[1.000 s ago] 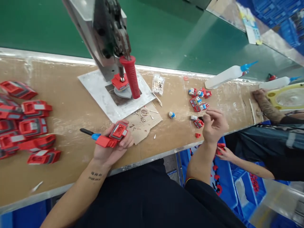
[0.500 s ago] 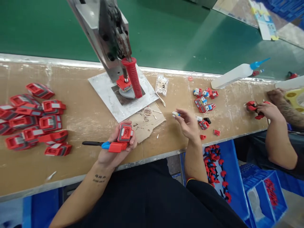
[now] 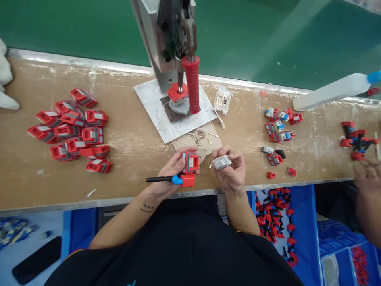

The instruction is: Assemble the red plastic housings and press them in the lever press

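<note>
Broadly, a smooth green surface (image 3: 89, 31) stretched across the far side, faintly glossy and flecked with pale specks. Nearer lay the long worktop (image 3: 133, 167), its brown covering shiny and scuffed, edged with a whitish, worn strip. Blue plastic bins (image 3: 303, 222) stood below its near edge, the one on the right holding many red and black pieces. At the far middle rose a metal press (image 3: 163, 47), with a ribbed red handle (image 3: 193, 87) pointing downward and a square, smudged pale plate (image 3: 151, 111) under it. A white, smooth plastic bottle (image 3: 333, 92) with a blue cap leaned at the far right.

At the near middle, the left hand (image 3: 174, 169) had its fingers wrapped around a boxy red-and-grey plastic part (image 3: 190, 162); a thin black rod (image 3: 159, 179) with a blue joint and a red block jutted beside it. Just to the right, the right hand (image 3: 233, 171) pinched a small, angular whitish-grey piece (image 3: 222, 161), apart from the red part. At the right edge showed another person's hand (image 3: 369, 178), blurred, so its grip could not be told.

On the left, similar angular red parts (image 3: 71, 131) lay heaped. Smallest came cotton swabs (image 3: 223, 99) in a clear bag.
</note>
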Motion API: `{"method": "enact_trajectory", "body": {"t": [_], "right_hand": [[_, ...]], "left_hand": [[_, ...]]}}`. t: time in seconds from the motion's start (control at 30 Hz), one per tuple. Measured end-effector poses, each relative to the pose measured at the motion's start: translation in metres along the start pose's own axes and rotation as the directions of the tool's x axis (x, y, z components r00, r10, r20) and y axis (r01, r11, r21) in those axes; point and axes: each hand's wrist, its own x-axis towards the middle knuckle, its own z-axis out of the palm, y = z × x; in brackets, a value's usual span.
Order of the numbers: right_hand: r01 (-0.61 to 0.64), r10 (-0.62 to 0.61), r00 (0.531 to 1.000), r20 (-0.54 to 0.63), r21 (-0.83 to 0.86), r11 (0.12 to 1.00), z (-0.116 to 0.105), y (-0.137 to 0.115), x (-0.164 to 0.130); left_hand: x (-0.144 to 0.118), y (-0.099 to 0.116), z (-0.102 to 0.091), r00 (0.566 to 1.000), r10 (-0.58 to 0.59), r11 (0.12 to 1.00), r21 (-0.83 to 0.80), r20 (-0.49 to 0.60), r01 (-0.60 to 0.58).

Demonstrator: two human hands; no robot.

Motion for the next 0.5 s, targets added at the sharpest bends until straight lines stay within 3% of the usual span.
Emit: {"method": "enact_trajectory", "body": {"t": [0.2, 0.4, 0.5], "right_hand": [[-0.09, 0.087, 0.994, 0.067, 0.045, 0.995, 0.009, -0.006, 0.003], [-0.01, 0.002, 0.996, 0.085, 0.091, 0.996, 0.019, -0.008, 0.005], [-0.019, 0.015, 0.999, 0.048, 0.065, 0.998, 0.02, -0.005, 0.005]], "left_hand": [[-0.004, 0.007, 0.001, 1.0, -0.019, 1.0, -0.019, 0.007, 0.019], [-0.004, 0.006, -0.001, 0.999, -0.029, 1.0, -0.009, 0.03, 0.029], [-0.004, 0.004, -0.003, 0.999, -0.012, 1.0, 0.01, 0.037, 0.012]]}}
